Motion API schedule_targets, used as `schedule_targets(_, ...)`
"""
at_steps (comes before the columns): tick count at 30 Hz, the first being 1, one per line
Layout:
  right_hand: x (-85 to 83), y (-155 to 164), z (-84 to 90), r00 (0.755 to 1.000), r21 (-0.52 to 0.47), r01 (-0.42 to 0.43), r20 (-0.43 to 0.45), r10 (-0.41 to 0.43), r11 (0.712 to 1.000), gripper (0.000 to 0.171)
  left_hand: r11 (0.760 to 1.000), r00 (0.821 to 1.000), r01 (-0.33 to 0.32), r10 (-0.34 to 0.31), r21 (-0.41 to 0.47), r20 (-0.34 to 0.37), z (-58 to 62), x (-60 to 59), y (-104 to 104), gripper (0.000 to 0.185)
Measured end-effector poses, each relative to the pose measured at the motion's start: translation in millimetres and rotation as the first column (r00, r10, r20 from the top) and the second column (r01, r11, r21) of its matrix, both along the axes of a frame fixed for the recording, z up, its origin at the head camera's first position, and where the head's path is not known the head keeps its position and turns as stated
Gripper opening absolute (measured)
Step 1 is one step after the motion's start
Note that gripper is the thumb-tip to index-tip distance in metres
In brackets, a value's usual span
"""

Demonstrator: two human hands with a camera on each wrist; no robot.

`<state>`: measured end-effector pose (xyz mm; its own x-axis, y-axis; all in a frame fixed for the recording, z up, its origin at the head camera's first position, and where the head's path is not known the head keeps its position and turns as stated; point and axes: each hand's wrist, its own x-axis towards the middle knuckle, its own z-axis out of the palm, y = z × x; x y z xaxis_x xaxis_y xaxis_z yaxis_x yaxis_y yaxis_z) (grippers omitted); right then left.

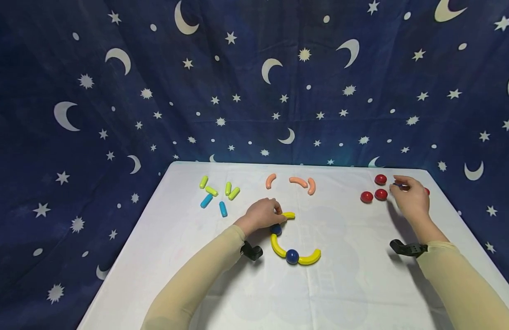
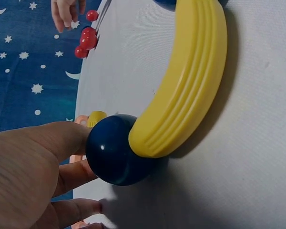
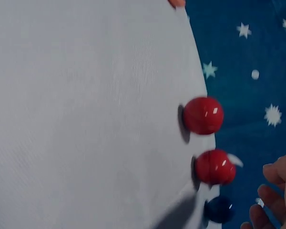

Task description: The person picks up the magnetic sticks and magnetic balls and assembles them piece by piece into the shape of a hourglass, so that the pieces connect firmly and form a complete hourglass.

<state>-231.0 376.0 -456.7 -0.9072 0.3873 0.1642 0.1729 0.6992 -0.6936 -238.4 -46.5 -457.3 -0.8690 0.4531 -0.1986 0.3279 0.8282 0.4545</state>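
My left hand (image 1: pixel 261 213) pinches a short yellow banana-shaped piece (image 1: pixel 289 215) by its left end, just past a dark blue ball (image 1: pixel 276 229). In the left wrist view that ball (image 2: pixel 115 151) partly hides the fingertips. It touches a second yellow banana piece (image 2: pixel 186 86), which curves down to another blue ball (image 1: pixel 292 256) and a third banana piece (image 1: pixel 310 258). At the far right, my right hand (image 1: pixel 412 198) hovers with bent, parted fingers over a blue ball (image 3: pixel 219 209). Red balls (image 3: pixel 203 116) lie beside it, apart from the fingers.
Several lime-green capsule pieces (image 1: pixel 211 191) and two blue ones (image 1: pixel 223 209) lie at the back left. Three orange sausage-shaped pieces (image 1: pixel 298 182) are at the back middle. A starry curtain (image 1: pixel 238 91) hangs behind the white-covered table (image 1: pixel 353 284).
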Motion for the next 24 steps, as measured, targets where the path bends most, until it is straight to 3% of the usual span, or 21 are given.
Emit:
schedule_targets(13, -15.4, 19.8, -13.8, 0.975, -0.008, 0.093, 0.201, -0.089, 0.996, 0.066, 1.0, 1.0, 0.003, -0.003, -0.009, -0.007, -1.4, -1.1, -0.1, 0.022)
schedule_targets(24, -23.9, 23.0, -16.2, 0.948, -0.011, 0.124, 0.297, -0.116, 0.992, 0.07, 1.0, 1.0, -0.005, 0.005, -0.016, -0.004, 0.4, -0.1, -0.4, 0.021)
